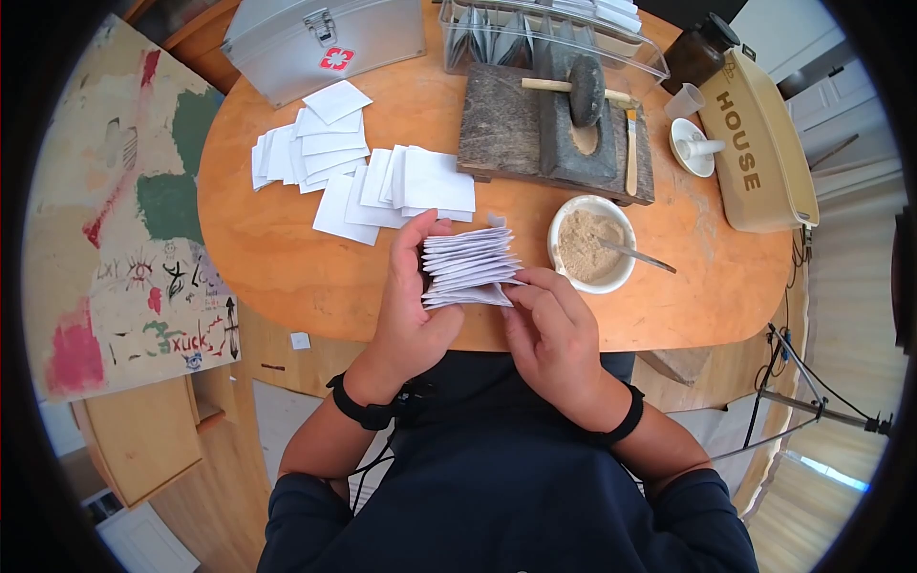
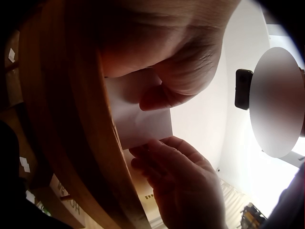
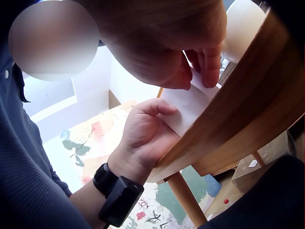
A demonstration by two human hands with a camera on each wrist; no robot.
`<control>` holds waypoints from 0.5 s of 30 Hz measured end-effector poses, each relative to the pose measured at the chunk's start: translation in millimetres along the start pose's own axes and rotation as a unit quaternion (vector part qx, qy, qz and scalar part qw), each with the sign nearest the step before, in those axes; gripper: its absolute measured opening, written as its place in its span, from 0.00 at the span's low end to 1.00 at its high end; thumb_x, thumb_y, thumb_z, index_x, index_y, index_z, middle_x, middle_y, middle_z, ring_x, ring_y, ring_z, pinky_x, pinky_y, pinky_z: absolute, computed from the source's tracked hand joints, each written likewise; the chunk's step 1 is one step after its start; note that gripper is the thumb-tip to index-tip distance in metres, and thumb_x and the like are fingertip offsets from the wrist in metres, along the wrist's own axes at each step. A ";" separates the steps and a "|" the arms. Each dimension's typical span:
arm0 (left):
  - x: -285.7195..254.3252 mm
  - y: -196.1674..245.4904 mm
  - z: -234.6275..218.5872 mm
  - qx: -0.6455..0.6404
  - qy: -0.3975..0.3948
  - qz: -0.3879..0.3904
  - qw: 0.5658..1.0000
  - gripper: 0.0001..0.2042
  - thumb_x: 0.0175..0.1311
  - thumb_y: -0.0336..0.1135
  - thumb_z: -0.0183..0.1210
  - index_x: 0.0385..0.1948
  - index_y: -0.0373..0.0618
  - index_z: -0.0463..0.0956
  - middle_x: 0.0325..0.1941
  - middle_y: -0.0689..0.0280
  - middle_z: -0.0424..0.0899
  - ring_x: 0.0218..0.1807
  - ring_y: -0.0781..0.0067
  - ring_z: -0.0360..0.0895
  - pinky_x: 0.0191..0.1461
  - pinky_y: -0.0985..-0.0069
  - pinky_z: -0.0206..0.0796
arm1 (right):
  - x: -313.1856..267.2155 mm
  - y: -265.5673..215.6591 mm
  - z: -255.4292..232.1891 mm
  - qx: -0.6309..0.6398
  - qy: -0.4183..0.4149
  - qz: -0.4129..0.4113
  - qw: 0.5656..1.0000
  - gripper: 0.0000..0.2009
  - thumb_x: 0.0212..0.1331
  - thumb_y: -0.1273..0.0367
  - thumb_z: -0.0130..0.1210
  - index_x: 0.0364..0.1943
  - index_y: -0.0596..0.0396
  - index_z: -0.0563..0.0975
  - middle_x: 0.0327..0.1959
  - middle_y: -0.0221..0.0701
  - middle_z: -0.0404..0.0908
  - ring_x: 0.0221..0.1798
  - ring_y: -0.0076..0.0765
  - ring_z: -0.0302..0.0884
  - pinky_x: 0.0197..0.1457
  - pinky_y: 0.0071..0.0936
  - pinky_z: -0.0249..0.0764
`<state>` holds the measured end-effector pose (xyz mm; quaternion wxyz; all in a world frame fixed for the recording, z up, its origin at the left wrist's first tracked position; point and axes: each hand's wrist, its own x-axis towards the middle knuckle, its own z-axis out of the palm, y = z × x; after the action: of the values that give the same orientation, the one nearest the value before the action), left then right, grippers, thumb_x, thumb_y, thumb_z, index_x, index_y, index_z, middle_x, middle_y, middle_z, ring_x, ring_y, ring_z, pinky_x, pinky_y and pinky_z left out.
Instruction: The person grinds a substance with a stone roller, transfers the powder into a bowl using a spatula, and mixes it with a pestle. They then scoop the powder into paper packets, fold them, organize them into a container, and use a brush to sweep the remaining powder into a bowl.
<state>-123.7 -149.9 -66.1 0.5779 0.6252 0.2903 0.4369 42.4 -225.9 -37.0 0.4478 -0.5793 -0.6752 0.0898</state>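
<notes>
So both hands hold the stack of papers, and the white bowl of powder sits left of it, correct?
Wrong side: the head view shows the white bowl of powder to the right of the stack of papers. The left hand and right hand do hold it.

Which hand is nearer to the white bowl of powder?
Right. The right hand is on the person's side of the bowl; the left hand is farther left, across the paper stack.

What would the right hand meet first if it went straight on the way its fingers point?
Most likely the stack of white packets in the left hand; the right hand appears to be right at its edge, though exact contact is unclear.
</notes>
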 end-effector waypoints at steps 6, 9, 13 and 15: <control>0.8 8.2 2.5 -0.027 -0.003 -0.013 1.000 0.41 0.47 0.13 0.45 0.71 0.40 0.47 0.64 0.56 0.62 0.67 0.64 0.64 0.72 0.68 0.56 | -5.3 2.5 1.3 0.027 -0.003 0.005 1.000 0.17 0.50 0.83 0.61 0.46 0.63 0.72 0.47 0.44 0.80 0.40 0.46 0.81 0.41 0.34 0.78; 0.8 8.5 2.5 -0.037 -0.005 -0.012 0.999 0.41 0.46 0.13 0.45 0.71 0.40 0.47 0.65 0.56 0.62 0.68 0.63 0.64 0.72 0.68 0.56 | -6.9 1.7 1.6 0.041 -0.011 0.033 0.999 0.22 0.51 0.84 0.59 0.51 0.65 0.68 0.50 0.46 0.80 0.40 0.45 0.82 0.41 0.34 0.79; 1.0 6.9 1.7 -0.034 -0.005 -0.010 0.999 0.42 0.46 0.13 0.45 0.71 0.41 0.47 0.65 0.56 0.62 0.68 0.64 0.64 0.72 0.68 0.56 | -2.3 0.0 1.6 0.063 -0.006 0.021 0.998 0.23 0.53 0.85 0.57 0.55 0.66 0.66 0.52 0.47 0.78 0.41 0.47 0.82 0.41 0.35 0.79; 1.4 7.5 1.9 -0.035 -0.005 -0.009 0.999 0.42 0.46 0.13 0.45 0.71 0.41 0.47 0.64 0.56 0.62 0.67 0.64 0.64 0.71 0.69 0.57 | -1.1 0.1 0.8 0.068 -0.021 0.022 0.997 0.23 0.53 0.85 0.56 0.55 0.66 0.66 0.51 0.48 0.78 0.41 0.48 0.81 0.42 0.35 0.79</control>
<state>-122.5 -150.8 -58.5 0.6047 0.6040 0.2783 0.4384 41.7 -226.5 -38.1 0.4703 -0.5600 -0.6636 0.1575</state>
